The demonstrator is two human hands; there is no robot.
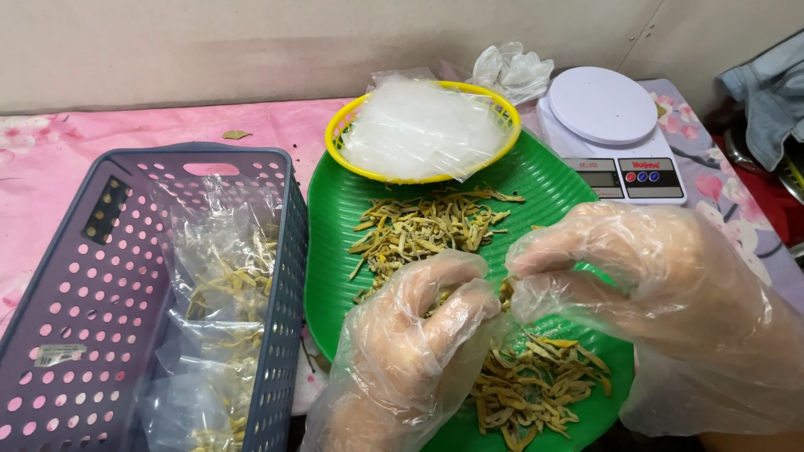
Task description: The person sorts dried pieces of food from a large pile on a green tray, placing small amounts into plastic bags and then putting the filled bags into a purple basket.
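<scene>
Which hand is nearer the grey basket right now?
Left. The left hand is over the green tray's near edge, just beside the grey basket; the right hand is farther off, over the tray's far side.

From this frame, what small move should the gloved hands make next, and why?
Probably lower the right hand to pinch more dried strips off the green tray: both gloved hands hover together above the near pile, the left hand curled, and filled clear bags already lie in the grey basket.
</scene>
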